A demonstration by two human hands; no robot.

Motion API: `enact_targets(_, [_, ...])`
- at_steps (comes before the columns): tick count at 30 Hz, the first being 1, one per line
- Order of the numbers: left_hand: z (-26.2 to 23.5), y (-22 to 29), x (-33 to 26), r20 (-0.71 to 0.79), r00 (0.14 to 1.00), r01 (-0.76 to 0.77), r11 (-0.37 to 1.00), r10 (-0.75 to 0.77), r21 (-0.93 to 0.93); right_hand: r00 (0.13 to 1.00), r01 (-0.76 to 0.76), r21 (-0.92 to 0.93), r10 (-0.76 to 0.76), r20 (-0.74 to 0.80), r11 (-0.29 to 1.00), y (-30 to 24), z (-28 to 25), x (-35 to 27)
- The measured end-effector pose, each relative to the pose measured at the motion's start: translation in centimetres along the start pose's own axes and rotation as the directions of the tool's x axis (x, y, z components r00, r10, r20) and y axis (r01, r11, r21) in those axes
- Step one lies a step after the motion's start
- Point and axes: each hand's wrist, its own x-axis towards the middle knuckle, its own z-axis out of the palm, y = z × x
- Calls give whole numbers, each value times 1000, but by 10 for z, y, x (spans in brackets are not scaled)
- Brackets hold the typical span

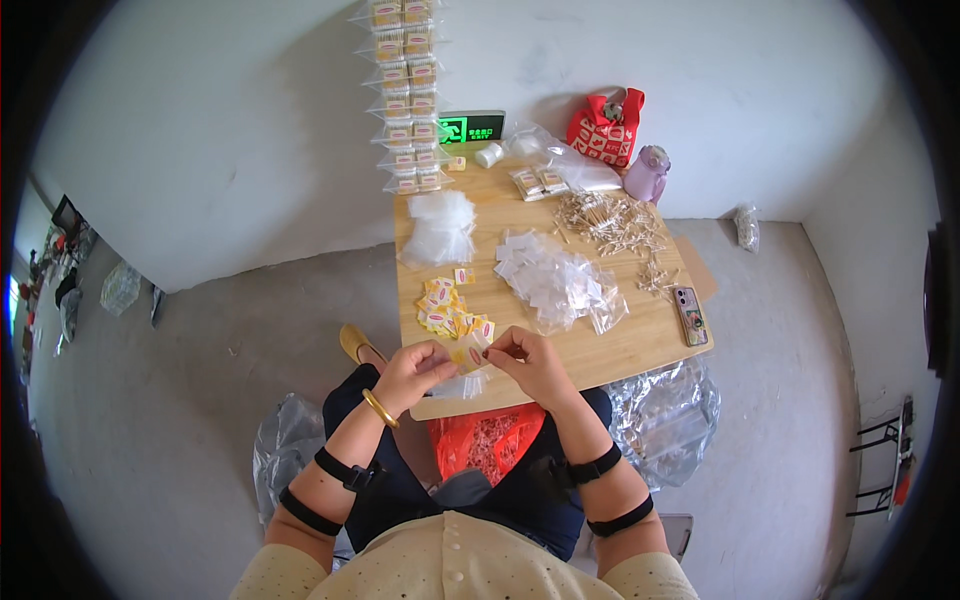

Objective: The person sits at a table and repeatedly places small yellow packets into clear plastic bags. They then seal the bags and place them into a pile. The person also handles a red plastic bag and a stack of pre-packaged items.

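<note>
- Pale wood makes up the small table (pixel 640 345) in the head view, standing on a grey concrete floor against a white wall.
- The left hand (pixel 412 372) and the right hand (pixel 532 362) meet at the table's near edge, both pinching one small yellow packet (pixel 468 354) between fingertips; the packet sits between the two hands, just above the table edge.
- Both hands are closed on that packet, the left from its left side, the right from its right.
- Just beyond the hands lies a loose heap of yellow packets (pixel 447 307) of the same kind, on the table's near left part.
- A pile of clear plastic bags (pixel 558 283) sits to the right of that heap, near the table's middle.
- A bunch of white crumpled bags (pixel 439 226) lies farther back on the left.
- A scatter of thin wooden sticks (pixel 612 224) covers the far right part of the table.
- A phone (pixel 689 315) lies flat near the right edge.
- A hanging strip of filled packets (pixel 408 95) runs up the wall behind the table.
- A red bag (pixel 606 128) and a pink bottle (pixel 647 174) stand at the far right corner.
- An orange bag (pixel 488 440) rests in the person's lap, below the table edge.
</note>
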Motion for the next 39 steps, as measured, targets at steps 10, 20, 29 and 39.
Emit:
enact_targets(10, [24,21,-3,-140,989,-2,936,-51,-353,998,-70,649,45,54,757,3,25,-5])
enact_targets(20, [28,22,5,-468,722,-273,831,510,484,999,29,358,-11,-52,933,-8,22,-8])
enact_targets(29, [51,82,-18,-207,612,-176,387,763,905,923,281,-181,-317,-218,942,-50,26,-13])
enact_targets(39, [31,69,-13,-205,803,-234,612,559,755,988,137,386,-98,-120,912,-18,19,-7])
